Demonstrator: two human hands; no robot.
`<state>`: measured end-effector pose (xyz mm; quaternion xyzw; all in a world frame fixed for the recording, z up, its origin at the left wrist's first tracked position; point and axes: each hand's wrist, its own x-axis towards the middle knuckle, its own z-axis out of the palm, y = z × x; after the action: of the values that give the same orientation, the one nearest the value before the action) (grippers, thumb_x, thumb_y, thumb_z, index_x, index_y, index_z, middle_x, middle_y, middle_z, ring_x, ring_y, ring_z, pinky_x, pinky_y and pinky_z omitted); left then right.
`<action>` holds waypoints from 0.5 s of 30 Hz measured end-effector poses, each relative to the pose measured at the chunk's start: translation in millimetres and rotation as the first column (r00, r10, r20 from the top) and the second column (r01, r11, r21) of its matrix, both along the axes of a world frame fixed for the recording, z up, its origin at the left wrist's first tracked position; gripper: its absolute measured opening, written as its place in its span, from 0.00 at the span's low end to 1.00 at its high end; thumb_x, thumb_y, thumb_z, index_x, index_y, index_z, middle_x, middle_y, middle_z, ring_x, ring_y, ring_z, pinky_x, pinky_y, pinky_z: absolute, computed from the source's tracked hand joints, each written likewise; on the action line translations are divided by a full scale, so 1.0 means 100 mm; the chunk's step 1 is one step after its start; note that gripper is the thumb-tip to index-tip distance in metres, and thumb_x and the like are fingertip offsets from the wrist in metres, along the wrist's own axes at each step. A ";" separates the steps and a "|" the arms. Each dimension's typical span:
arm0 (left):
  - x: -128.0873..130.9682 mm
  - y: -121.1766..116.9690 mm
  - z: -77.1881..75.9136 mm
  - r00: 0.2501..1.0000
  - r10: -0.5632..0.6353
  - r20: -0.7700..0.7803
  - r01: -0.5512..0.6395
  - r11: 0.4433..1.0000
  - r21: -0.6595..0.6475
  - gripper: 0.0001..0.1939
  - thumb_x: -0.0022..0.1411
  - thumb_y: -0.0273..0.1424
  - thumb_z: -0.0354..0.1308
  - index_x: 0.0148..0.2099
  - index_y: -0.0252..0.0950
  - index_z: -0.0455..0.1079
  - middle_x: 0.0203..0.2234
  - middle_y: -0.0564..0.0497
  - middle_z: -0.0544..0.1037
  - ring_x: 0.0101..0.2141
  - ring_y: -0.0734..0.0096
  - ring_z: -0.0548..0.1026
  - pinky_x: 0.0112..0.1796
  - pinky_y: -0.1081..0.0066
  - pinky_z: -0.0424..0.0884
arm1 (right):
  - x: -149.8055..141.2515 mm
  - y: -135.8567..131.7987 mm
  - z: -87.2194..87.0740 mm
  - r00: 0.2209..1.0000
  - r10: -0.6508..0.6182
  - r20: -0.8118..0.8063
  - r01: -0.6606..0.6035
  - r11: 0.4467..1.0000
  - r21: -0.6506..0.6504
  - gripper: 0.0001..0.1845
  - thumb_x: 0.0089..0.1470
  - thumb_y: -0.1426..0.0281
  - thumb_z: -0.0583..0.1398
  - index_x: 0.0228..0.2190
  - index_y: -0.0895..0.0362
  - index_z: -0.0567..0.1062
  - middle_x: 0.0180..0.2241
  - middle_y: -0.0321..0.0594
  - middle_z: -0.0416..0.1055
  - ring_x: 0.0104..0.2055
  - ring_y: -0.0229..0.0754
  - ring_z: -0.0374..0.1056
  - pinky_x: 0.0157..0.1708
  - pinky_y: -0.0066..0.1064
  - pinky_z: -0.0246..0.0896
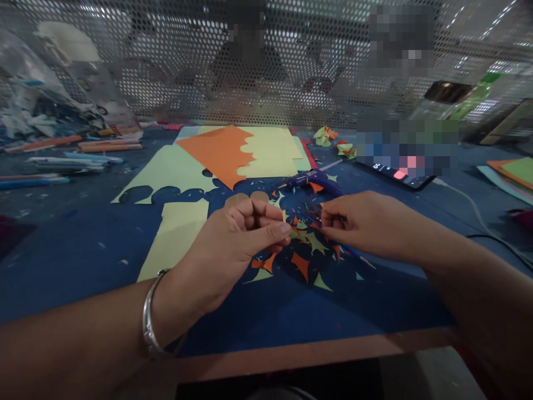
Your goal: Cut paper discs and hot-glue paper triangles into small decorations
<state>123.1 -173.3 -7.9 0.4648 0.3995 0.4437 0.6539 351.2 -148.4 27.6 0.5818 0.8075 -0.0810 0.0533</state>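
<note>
My left hand (245, 233) is held above the table with its fingers curled and the thumb pressed towards them. A thin yellowish edge shows at the fingertips, too small to name. To the right, my right hand (358, 222) is closed in a pinch, and whatever is between its fingers is hidden. Beneath and between the hands lie paper scraps, among them an orange scrap (300, 266) and a pale green scrap (315, 243). A blue glue gun (306, 178) rests just beyond them. Near the right fingertips is a dark, scissor-like tool (310, 212), partly covered.
An orange sheet (220, 150) with a scalloped edge overlaps a yellow sheet (272, 150). Pale green paper (166, 169) has round cut-outs. A phone (400, 172) with a cable stands back right; pens (70, 161) and a bottle (102, 94) are left. Perforated metal (179, 61) closes the back.
</note>
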 end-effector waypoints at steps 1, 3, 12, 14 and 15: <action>0.00 0.00 0.00 1.000 0.005 -0.003 -0.005 1.000 -0.001 0.09 0.57 0.25 0.69 0.36 0.33 0.70 0.30 0.57 0.72 0.29 0.84 0.73 0.34 0.83 0.72 | 0.00 -0.01 0.00 1.000 0.001 0.013 -0.001 1.000 0.012 0.10 0.54 0.62 0.57 0.26 0.53 0.73 0.26 0.35 0.73 0.25 0.39 0.62 0.26 0.32 0.47; 0.00 0.01 0.00 1.000 0.008 -0.004 -0.008 1.000 0.004 0.09 0.57 0.26 0.69 0.37 0.34 0.70 0.28 0.57 0.73 0.29 0.83 0.74 0.33 0.82 0.72 | 0.01 -0.02 0.01 0.999 0.002 0.037 -0.003 0.999 0.033 0.09 0.53 0.63 0.57 0.26 0.52 0.73 0.26 0.35 0.73 0.25 0.39 0.63 0.26 0.32 0.47; 0.00 0.02 0.00 1.000 0.006 -0.016 -0.006 1.000 0.004 0.09 0.57 0.26 0.68 0.37 0.34 0.70 0.28 0.57 0.75 0.30 0.81 0.75 0.36 0.79 0.73 | -0.04 -0.02 -0.03 0.989 -0.067 0.130 0.058 0.996 0.069 0.05 0.47 0.66 0.58 0.22 0.52 0.72 0.24 0.35 0.72 0.24 0.40 0.62 0.24 0.33 0.45; -0.01 0.01 0.00 1.000 0.010 -0.017 -0.010 1.000 0.002 0.09 0.57 0.27 0.68 0.37 0.34 0.70 0.28 0.57 0.74 0.30 0.81 0.75 0.35 0.79 0.73 | -0.05 -0.02 -0.02 0.993 -0.074 0.090 0.067 0.994 0.086 0.05 0.45 0.67 0.58 0.21 0.52 0.72 0.23 0.35 0.72 0.24 0.40 0.62 0.24 0.32 0.46; -0.01 0.01 0.00 1.000 0.008 -0.018 -0.008 1.000 0.000 0.10 0.57 0.27 0.68 0.37 0.34 0.70 0.28 0.57 0.74 0.29 0.81 0.75 0.34 0.79 0.73 | -0.06 -0.02 -0.01 0.997 -0.071 0.036 0.067 0.993 0.097 0.05 0.45 0.67 0.58 0.21 0.53 0.71 0.22 0.34 0.72 0.24 0.39 0.62 0.24 0.32 0.47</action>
<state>122.0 -172.5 -8.1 0.4671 0.4071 0.4423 0.6484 345.6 -150.5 26.2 0.6128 0.7887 -0.0325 0.0384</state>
